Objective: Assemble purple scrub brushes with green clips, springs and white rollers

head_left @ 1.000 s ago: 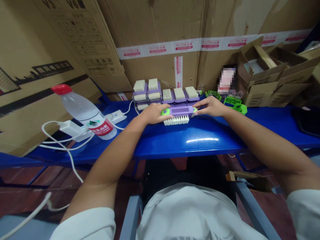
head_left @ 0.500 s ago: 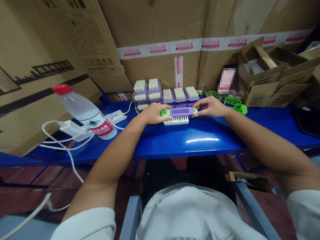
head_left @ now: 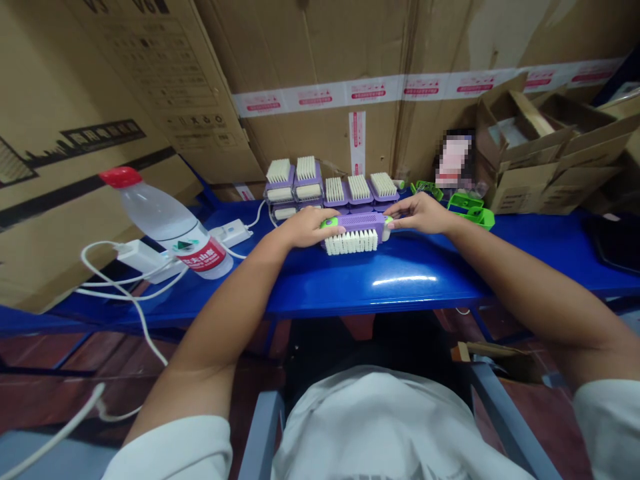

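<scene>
My left hand [head_left: 310,228] and my right hand [head_left: 417,213] hold the two ends of a purple and green scrubbing brush [head_left: 353,233]. Its white bristles face toward me and down, and its slotted purple back shows above them. The brush sits just above the blue table [head_left: 400,293], and its lower side may touch it. Behind my hands stands a group of purple brushes [head_left: 334,190] with white bristles upward. Some stand stacked, and my left hand hides part of the lowest ones.
A capped water bottle [head_left: 170,227], a white power strip [head_left: 230,233] and a charger [head_left: 140,257] with white cables lie to the left. Green plastic parts [head_left: 470,210] and open cardboard boxes [head_left: 545,153] are to the right. Large cartons stand behind the table.
The brush has rolled in my hands, so more of its bristles now face me. It has also shifted slightly left. My hands stay on its ends.
</scene>
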`<state>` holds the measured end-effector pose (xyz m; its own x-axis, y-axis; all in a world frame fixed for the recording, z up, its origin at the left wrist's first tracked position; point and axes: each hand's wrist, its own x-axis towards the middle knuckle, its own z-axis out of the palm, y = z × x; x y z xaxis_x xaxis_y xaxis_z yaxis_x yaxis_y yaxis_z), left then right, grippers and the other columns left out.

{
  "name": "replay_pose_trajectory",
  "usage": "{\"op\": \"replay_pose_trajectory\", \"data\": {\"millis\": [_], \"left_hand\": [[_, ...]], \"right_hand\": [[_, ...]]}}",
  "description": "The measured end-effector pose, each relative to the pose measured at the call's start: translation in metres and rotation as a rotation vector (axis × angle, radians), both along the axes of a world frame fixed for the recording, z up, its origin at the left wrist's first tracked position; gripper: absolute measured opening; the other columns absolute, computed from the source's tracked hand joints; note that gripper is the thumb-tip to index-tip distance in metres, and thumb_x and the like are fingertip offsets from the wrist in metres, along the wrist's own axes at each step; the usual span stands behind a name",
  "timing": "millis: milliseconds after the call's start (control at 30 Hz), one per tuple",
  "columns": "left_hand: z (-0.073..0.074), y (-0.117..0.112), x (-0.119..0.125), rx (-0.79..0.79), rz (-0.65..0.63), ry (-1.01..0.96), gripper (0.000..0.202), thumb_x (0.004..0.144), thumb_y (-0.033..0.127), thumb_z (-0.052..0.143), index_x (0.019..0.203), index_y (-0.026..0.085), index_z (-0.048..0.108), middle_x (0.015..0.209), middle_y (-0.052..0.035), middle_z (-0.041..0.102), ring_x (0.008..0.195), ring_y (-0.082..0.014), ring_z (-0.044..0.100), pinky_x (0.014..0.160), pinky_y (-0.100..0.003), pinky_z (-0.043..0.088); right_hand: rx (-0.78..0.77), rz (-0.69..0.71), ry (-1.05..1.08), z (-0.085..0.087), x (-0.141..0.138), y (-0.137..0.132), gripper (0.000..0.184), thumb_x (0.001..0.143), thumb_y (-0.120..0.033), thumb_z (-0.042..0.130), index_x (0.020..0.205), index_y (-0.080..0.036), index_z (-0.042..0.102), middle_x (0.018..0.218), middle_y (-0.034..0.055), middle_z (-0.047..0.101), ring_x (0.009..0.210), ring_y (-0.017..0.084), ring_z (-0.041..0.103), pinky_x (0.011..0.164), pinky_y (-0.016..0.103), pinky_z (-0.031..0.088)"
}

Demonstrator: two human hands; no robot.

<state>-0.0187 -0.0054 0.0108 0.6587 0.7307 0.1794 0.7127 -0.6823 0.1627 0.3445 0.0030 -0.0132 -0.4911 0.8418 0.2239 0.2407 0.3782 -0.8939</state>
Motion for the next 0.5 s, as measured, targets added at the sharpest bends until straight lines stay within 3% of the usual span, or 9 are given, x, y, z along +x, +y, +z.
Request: {"op": "replay_pose_trajectory", "data": {"millis": [267,500], "left_hand": [[0.0016,-0.0016,0.0007,-0.016,0.004,0.009,0.076,0.111,0.071,0.054,0.159,0.016,0.076,0.147,-0.0187,0.086,0.133,-0.0384,0.083,0.115,-0.049,0.064],[-0.0014,0.0011,-0.0009,-0.003,-0.009,-0.030,0.073,0.110,0.071,0.056,0.155,0.019,0.080,0.143,-0.0161,0.088,0.129,-0.0358,0.085,0.111,-0.045,0.066]], "right_hand": [[0.004,0.001,0.027,0.0024,-0.0026,-0.0028,0.056,0.061,-0.061,0.113,0.099,-0.023,0.096,0.089,0.0043,0.088,0.079,0.019,0.076,0.082,0.039,0.070],[-0.005,-0.015,0.013,0.0018,-0.0021,-0.0024,0.058,0.062,-0.061,0.112,0.101,-0.021,0.097,0.093,0.0059,0.090,0.081,0.019,0.077,0.085,0.040,0.070]]}}
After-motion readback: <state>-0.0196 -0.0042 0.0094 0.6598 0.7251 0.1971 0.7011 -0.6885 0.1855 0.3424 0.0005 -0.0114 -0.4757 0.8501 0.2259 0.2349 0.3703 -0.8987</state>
